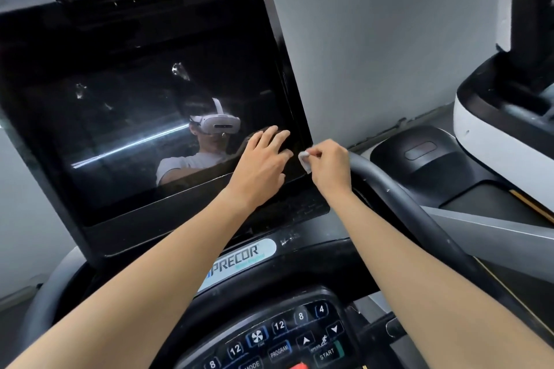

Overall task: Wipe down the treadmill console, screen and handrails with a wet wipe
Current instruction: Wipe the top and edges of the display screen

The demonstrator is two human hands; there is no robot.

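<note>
The dark screen (pixel 120 129) was seen tilted back, with pale smears visible on its glass toward 10 o'clock. The left hand (pixel 263 165) was laid flat on the lower right part of the glass, fingers straight and spread wide, nothing held. Below, at 6 o'clock, the console keypad (pixel 284 335) was shown. The wet wipe (pixel 305 160), bunched small, was held at the screen's right bezel just beside the left fingertips, and was pinched between the thumb and curled fingers of the right hand (pixel 331 166). The bezel's long axis was judged to run from about 11 to 5 o'clock, so a stroke along it would be drawn on that line. The smeared glass lay at 9 to 10 o'clock from the wipe, beyond the left hand. The black handrail (pixel 398 198) was found just beside the right hand at 4 o'clock, nearer to it than to the left hand.
</note>
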